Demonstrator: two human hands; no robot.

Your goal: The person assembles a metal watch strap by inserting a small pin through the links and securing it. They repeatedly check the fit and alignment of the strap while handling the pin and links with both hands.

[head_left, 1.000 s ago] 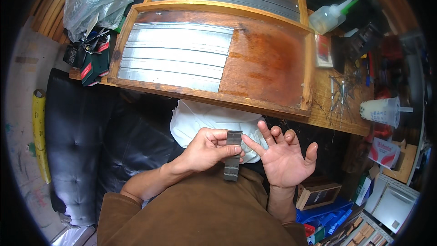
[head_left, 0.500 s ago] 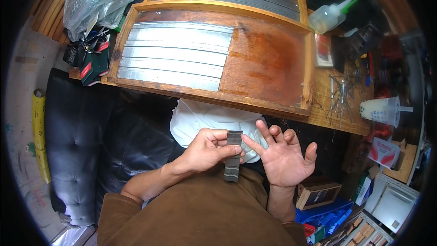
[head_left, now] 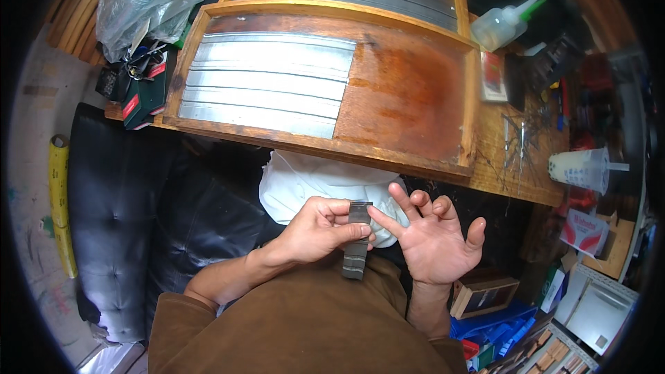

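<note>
In front of my brown shirt, my left hand (head_left: 313,230) pinches a short stack of narrow dark-grey metal strips (head_left: 355,257) between thumb and fingers. The stack stands roughly lengthwise, its lower end hanging below my thumb. My right hand (head_left: 436,246) is palm up with its fingers spread; one fingertip rests at or very near the stack's upper right edge. Beyond my hands lies a wooden tray (head_left: 470,107), its left part covered by rows of shiny flat metal strips (head_left: 267,83), its right part bare and stained.
A second wooden tray (head_left: 458,0) with darker strips sits behind. On the right are a squeeze bottle (head_left: 495,29), thin metal tools (head_left: 514,145) and a drink cup (head_left: 582,170). A plastic bag (head_left: 149,7) is at far left, above a black padded seat (head_left: 118,215). White cloth (head_left: 312,180) hangs below the tray.
The stack in my left hand has shifted very slightly right and down. My right hand has moved slightly right, its fingers still spread.
</note>
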